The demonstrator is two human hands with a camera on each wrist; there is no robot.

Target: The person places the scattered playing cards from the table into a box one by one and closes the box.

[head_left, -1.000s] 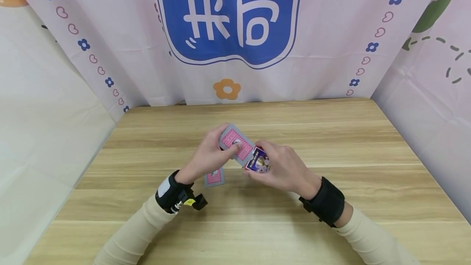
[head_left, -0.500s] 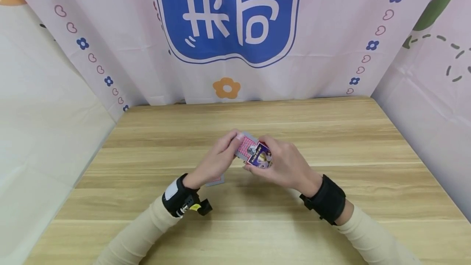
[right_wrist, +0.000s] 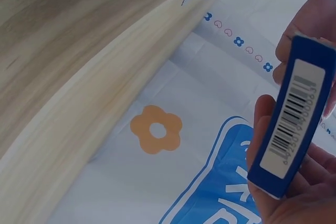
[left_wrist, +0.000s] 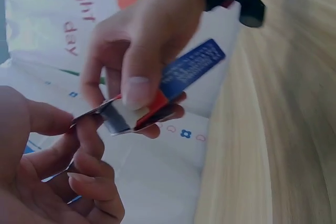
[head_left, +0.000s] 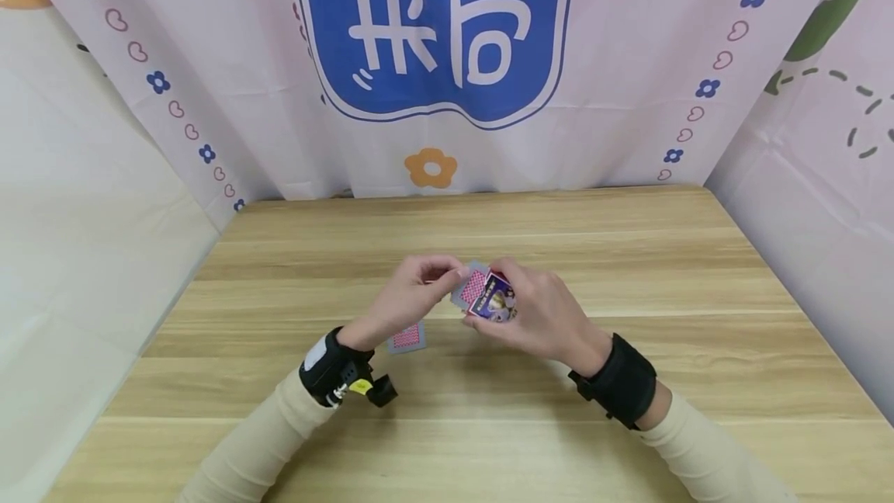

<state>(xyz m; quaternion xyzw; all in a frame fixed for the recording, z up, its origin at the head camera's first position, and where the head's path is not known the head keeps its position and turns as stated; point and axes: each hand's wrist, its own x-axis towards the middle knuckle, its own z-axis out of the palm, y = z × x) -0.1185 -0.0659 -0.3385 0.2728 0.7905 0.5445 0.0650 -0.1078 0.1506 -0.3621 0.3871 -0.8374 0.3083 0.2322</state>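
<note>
In the head view my right hand (head_left: 552, 317) grips a small dark-blue card box (head_left: 496, 303), its opening turned to the left. Playing cards (head_left: 473, 286) with red-patterned backs and grey borders stick partway out of that opening. My left hand (head_left: 405, 293) pinches the outer end of the cards between thumb and index finger. The left wrist view shows this pinch at the thin card edge (left_wrist: 86, 114), with the other left fingers curled. A barcode label (right_wrist: 293, 119) on the box's end faces the right wrist camera. How many cards are inside is hidden.
Another red-backed playing card (head_left: 407, 338) lies on the wooden table (head_left: 447, 441) just below the left hand. A white cloth backdrop (head_left: 628, 99) with a blue printed emblem rises behind the table, and pale cloths hang on both sides.
The cards have slid deeper into the box, so less of them sticks out. My left thumb has moved from the cards' backs to their outer end. The right hand has hardly moved.
</note>
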